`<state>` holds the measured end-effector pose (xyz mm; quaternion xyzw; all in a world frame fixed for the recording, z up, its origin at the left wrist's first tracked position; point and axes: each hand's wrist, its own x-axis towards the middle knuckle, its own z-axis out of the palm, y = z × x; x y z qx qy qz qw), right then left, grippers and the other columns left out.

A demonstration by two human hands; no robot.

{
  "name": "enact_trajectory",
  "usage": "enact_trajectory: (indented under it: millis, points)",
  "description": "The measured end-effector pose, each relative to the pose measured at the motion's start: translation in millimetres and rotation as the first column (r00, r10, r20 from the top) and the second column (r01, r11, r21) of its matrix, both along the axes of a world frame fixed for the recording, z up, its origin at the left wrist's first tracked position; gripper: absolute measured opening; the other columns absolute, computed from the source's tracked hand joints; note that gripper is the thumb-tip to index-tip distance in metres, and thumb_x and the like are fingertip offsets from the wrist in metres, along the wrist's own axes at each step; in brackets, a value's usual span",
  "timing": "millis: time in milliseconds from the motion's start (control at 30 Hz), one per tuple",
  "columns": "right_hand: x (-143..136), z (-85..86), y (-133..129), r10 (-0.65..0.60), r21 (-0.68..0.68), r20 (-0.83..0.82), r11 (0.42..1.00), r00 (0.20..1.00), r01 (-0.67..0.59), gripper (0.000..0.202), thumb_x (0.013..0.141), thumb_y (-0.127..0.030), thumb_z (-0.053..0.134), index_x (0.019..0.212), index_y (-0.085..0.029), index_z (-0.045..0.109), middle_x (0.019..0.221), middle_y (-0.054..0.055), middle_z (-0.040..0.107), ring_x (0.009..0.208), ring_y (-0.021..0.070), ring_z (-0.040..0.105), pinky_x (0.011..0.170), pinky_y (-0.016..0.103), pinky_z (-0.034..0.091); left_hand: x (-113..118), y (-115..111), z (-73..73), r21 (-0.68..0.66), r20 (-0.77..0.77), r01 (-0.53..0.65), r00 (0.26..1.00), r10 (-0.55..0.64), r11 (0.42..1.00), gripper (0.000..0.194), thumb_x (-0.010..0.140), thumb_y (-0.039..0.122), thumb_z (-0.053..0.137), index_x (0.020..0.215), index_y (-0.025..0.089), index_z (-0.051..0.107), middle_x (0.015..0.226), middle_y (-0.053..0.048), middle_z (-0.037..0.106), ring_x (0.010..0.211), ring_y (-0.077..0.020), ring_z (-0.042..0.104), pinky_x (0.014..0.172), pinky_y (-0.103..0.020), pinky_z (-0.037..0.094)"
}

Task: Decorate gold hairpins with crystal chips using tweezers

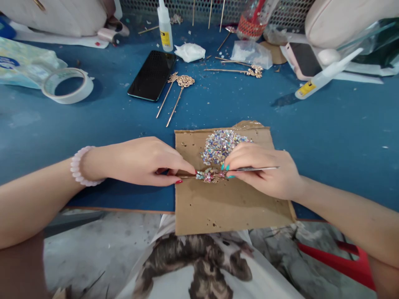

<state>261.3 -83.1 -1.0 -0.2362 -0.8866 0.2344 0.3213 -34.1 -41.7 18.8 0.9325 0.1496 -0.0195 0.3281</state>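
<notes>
My left hand (146, 162) pinches the gold stem of a hairpin between thumb and fingers. The hairpin's ornament (209, 176), covered in pink, blue and clear stones, lies level over a piece of cardboard (199, 211). From the right, my right hand (264, 168) is closed on slim metal tweezers (257, 168), its fingertips at the ornament's right end. The tweezers' tips are hidden by the fingers. Just behind the ornament, a heap of small multicoloured stones (221, 143) rests on the cardboard, partly covered by my right hand.
Two gold hairpins (181, 93) lie beside a black phone (152, 77). More hairpins (240, 71) are farther back. Glue bottles stand at the back (165, 29) and lean at right (324, 77). A tape roll (68, 86) sits at left. The blue table's front edge (124, 209) runs below my hands.
</notes>
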Motion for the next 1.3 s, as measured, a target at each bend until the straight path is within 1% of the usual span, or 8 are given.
enact_trajectory:
  millis: [167, 300, 433, 567, 767, 900, 1100, 1300]
  points:
    - [0, 0.4, 0, 0.01, -0.006, -0.001, 1.0, 1.0, -0.01, 0.006, 0.097, -0.019, 0.061, 0.092, -0.022, 0.061, 0.083, 0.002, 0.073, 0.081, 0.0147, 0.071, 0.079, 0.032, 0.058, 0, 1, -1.1, 0.008, 0.003, 0.009, 1.0, -0.01, 1.0, 0.031, 0.104, 0.024, 0.051, 0.132, 0.025, 0.063, 0.1, 0.001, 0.076, 0.082, -0.01, 0.066, 0.073, -0.021, 0.041]
    - [1, 1.9, 2, -0.019, -0.011, -0.017, 1.0, 1.0, 0.019, 0.007, 0.095, -0.018, 0.064, 0.091, -0.023, 0.062, 0.083, 0.001, 0.073, 0.081, 0.0148, 0.071, 0.078, 0.032, 0.057, 0, 3, -2.1, 0.014, -0.003, 0.016, 1.0, -0.015, 1.0, 0.032, 0.103, 0.026, 0.05, 0.132, 0.025, 0.063, 0.099, 0.0, 0.077, 0.08, -0.0104, 0.068, 0.072, -0.02, 0.042]
    - [6, 1.2, 6, -0.073, -0.035, -0.072, 0.997, 0.995, 0.07, 0.008, 0.093, -0.016, 0.066, 0.092, -0.024, 0.064, 0.088, 0.001, 0.075, 0.086, 0.0152, 0.072, 0.08, 0.031, 0.058, -1, 3, -2.3, 0.007, -0.011, 0.006, 1.0, -0.006, 1.0, 0.032, 0.103, 0.026, 0.051, 0.133, 0.027, 0.062, 0.099, 0.0, 0.077, 0.08, -0.0099, 0.068, 0.073, -0.02, 0.042]
    - [11, -0.5, 12, -0.152, -0.046, -0.072, 0.988, 0.986, 0.149, 0.006, 0.092, -0.018, 0.068, 0.091, -0.024, 0.067, 0.095, 0.002, 0.077, 0.095, 0.0162, 0.074, 0.085, 0.031, 0.058, -2, 4, -2.7, 0.007, -0.006, 0.016, 1.0, -0.016, 1.0, 0.032, 0.103, 0.026, 0.051, 0.132, 0.028, 0.063, 0.098, 0.001, 0.076, 0.078, -0.0097, 0.067, 0.072, -0.02, 0.042]
    - [18, -1.1, 17, -0.265, -0.072, -0.008, 0.962, 0.964, 0.264, 0.003, 0.091, -0.022, 0.067, 0.091, -0.023, 0.07, 0.088, 0.0, 0.077, 0.081, 0.0162, 0.074, 0.073, 0.029, 0.056, -2, 5, -3.8, 0.013, -0.002, 0.028, 1.0, -0.028, 1.0, 0.031, 0.103, 0.026, 0.05, 0.131, 0.028, 0.064, 0.098, 0.0, 0.076, 0.078, -0.0104, 0.067, 0.072, -0.02, 0.042]
    - [21, 0.9, 19, -0.242, -0.071, 0.041, 0.967, 0.969, 0.244, 0.005, 0.093, -0.025, 0.067, 0.089, -0.023, 0.068, 0.084, -0.001, 0.076, 0.078, 0.0152, 0.073, 0.07, 0.028, 0.054, -2, 5, -4.3, 0.017, -0.002, 0.035, 0.999, -0.035, 0.999, 0.031, 0.104, 0.027, 0.049, 0.131, 0.028, 0.064, 0.097, -0.001, 0.076, 0.078, -0.011, 0.067, 0.071, -0.021, 0.042]
    - [25, 5.0, 21, -0.133, -0.059, 0.082, 0.989, 0.988, 0.138, 0.004, 0.093, -0.025, 0.066, 0.09, -0.022, 0.068, 0.087, -0.001, 0.076, 0.081, 0.0141, 0.072, 0.074, 0.026, 0.053, -3, 5, -5.1, 0.018, 0.013, 0.035, 0.999, -0.036, 0.999, 0.031, 0.103, 0.024, 0.052, 0.132, 0.027, 0.064, 0.096, 0.001, 0.075, 0.076, -0.009, 0.064, 0.07, -0.02, 0.04]
    - [24, 4.8, 21, -0.101, -0.063, 0.108, 0.992, 0.989, 0.108, 0.005, 0.094, -0.025, 0.065, 0.091, -0.023, 0.068, 0.087, 0.0, 0.075, 0.082, 0.0142, 0.071, 0.076, 0.026, 0.052, -2, 4, 0.4, -0.006, -0.028, 0.024, 0.999, -0.024, 1.0, 0.031, 0.104, 0.022, 0.051, 0.132, 0.026, 0.064, 0.097, 0.0, 0.074, 0.078, -0.0097, 0.063, 0.071, -0.021, 0.04]
